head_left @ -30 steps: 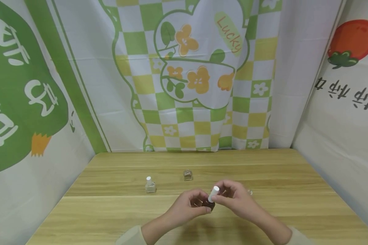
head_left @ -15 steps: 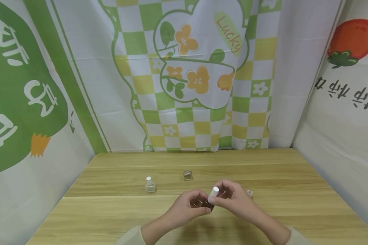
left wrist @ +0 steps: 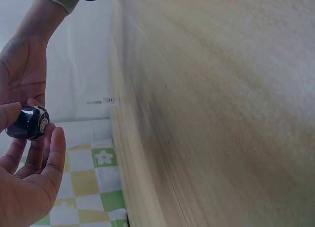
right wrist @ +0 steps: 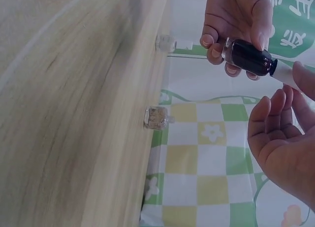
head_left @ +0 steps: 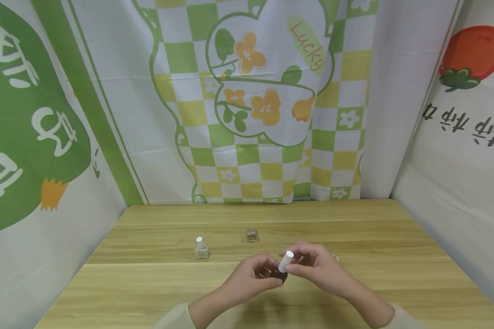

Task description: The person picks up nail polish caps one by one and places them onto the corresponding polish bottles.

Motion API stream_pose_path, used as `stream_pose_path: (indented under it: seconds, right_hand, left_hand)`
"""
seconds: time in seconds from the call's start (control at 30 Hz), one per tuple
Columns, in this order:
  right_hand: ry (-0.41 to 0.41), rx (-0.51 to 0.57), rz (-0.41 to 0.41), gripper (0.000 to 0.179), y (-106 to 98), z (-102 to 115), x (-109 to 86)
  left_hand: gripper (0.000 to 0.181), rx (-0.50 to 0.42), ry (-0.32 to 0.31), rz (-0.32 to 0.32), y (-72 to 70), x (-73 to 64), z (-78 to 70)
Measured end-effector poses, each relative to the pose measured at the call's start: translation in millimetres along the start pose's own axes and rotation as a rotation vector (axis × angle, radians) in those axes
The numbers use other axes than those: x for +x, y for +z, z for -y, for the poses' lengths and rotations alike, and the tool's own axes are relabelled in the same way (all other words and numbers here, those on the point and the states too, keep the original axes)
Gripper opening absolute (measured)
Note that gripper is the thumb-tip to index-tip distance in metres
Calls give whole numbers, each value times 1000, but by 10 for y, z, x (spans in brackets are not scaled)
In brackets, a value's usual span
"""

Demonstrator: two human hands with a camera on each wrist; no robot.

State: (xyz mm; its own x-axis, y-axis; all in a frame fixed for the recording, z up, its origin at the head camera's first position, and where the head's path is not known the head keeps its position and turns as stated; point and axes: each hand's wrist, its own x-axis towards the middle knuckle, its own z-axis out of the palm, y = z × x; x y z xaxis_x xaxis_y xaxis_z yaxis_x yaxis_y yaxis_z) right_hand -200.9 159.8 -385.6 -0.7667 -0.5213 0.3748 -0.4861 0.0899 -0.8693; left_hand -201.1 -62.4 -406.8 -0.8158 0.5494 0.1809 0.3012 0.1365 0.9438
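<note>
My left hand [head_left: 251,278] grips a small dark nail polish bottle [right wrist: 250,57], thumb on one side and fingers on the other. The bottle is held tilted above the table, its base showing in the left wrist view. At its neck is a tall white cap [head_left: 286,262], pinched by my right hand [head_left: 324,270] between thumb and fingers. A dark band shows between the glass and the cap in the right wrist view. Part of the bottle is hidden by the left fingers in the head view.
On the wooden table [head_left: 156,283] stand a clear nail polish bottle [head_left: 201,250] with a white cap, left, and a glittery, uncapped one [head_left: 252,235], centre. A loose cap [left wrist: 109,101] stands brush-up beyond the right hand. Printed cloth [head_left: 247,173] hangs behind the table.
The right thumb and fingers have shifted slightly around the white cap. The loose cap behind the right hand showed more fully half a second ago. The left hand stays almost still.
</note>
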Motion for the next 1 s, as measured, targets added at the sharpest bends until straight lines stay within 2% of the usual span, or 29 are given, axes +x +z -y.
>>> stream_pose_path:
  seconds: [0.23,0.53,1.0]
  right_hand:
    - [54,4,-21,16,33,23,4]
    - [152,-70,-82,19,89,71,13]
    - [204,-131,-150,22,170,89,11]
  left_hand:
    - [21,-5,-1,-10,0,-7,-5]
    - [18,11,12,-8,-3,-8,12]
    - [19,19,12,-22,-2,-8,44]
